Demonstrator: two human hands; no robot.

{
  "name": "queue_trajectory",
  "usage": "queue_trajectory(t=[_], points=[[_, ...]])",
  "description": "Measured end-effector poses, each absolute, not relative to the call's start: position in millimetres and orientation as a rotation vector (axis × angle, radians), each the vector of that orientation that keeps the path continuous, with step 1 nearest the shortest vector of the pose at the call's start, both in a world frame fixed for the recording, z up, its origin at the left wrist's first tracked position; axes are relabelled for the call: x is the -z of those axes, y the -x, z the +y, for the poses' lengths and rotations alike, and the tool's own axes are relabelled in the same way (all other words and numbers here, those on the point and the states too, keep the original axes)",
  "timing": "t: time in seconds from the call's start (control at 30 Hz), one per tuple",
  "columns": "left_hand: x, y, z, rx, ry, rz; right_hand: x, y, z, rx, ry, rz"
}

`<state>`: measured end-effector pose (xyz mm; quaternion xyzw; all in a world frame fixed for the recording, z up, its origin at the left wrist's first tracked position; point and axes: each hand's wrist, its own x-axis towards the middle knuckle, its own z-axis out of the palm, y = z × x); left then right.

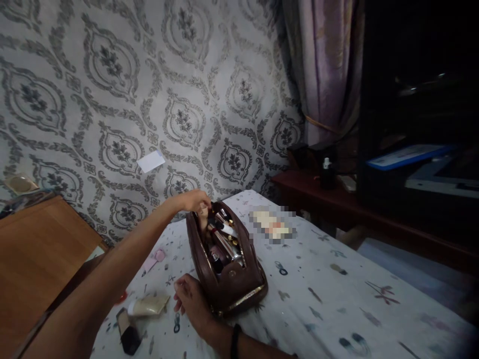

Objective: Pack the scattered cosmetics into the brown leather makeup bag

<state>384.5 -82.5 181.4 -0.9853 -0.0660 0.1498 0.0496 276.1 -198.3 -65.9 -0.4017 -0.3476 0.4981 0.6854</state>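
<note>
A brown leather bag lies unzipped on the patterned white sheet, its opening showing tubes, a white-capped item and other small cosmetics. At the bag's far left corner, my left hand has its fingers closed on the rim; part of them is hard to make out. My right hand rests beside the near left side of the bag, fingers loosely curled and apart, holding nothing. Left of it are a beige tube and a black-capped bottle.
A pink item and a partly hidden red object lie left of the bag. A blurred-out packet is on the right. Beyond are a wooden surface at left and a dark red shelf.
</note>
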Motion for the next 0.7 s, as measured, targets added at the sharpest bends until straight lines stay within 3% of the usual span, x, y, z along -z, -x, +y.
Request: queue_trajectory(t=[0.3, 0.7], points=[[-153.5, -375.0, -63.1, -0.086, 3.118, -0.396, 65.1, -277.0, -199.1, -1.138, 0.899, -0.781], [-151.6, -371.9, -65.0, -0.069, 3.205, -0.412, 64.1, -279.3, -198.7, -1.177, 0.938, -0.791]])
